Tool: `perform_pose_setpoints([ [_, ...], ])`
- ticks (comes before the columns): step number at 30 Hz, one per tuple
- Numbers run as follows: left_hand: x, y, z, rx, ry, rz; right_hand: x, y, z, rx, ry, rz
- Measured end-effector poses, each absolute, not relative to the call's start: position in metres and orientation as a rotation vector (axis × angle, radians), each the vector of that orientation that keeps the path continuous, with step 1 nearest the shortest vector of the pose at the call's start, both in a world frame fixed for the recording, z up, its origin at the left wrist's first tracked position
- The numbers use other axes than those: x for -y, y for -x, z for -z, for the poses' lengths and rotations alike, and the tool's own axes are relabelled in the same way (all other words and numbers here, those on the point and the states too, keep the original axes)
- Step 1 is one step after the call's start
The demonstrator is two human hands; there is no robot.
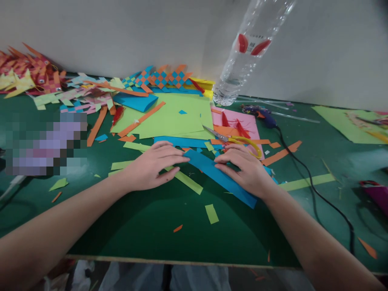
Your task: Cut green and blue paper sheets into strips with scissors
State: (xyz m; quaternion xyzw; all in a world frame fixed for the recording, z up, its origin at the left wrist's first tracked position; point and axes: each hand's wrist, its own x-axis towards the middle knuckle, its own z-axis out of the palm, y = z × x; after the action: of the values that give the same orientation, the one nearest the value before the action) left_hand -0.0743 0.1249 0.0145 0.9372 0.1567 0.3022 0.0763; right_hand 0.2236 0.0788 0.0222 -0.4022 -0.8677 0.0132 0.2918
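A folded-looking blue paper strip slants down to the right over the green table, in front of me. My right hand grips its upper edge between thumb and curled fingers, and the palm covers part of it. At the strip's upper left end, the outstretched fingertips of my left hand touch the corner, while the thumb stands apart below. Scissors with yellow handles lie just behind my right hand. A light green paper strip passes under my left hand.
Green paper sheets lie behind my hands, with woven paper fish beyond them. A plastic water bottle stands at the back. To the right is a glue gun with a black cord. A blurred-out phone-like object is at left.
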Motion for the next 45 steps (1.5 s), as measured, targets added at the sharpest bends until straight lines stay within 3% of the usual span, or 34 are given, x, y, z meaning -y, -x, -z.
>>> perform_pose_setpoints([
  [12,-0.131,0.081,-0.027,-1.161,-2.123,-1.171,-0.082,-0.231,-0.021,2.085,1.351,0.138],
  [18,-0.131,0.080,-0.024,-1.102,-2.076,-1.227,-0.083,-0.231,-0.026,1.942,1.337,0.226],
  [27,-0.129,0.083,-0.025,-0.861,-2.210,-1.331,-0.084,-0.231,-0.012,2.191,1.429,0.056],
  [36,-0.133,0.082,-0.024,-1.092,-2.144,-1.280,-0.081,-0.232,-0.022,1.847,1.490,0.144],
  [45,-0.134,0.078,-0.016,-1.021,-2.247,-1.155,-0.076,-0.224,-0.027,1.986,1.342,0.105],
])
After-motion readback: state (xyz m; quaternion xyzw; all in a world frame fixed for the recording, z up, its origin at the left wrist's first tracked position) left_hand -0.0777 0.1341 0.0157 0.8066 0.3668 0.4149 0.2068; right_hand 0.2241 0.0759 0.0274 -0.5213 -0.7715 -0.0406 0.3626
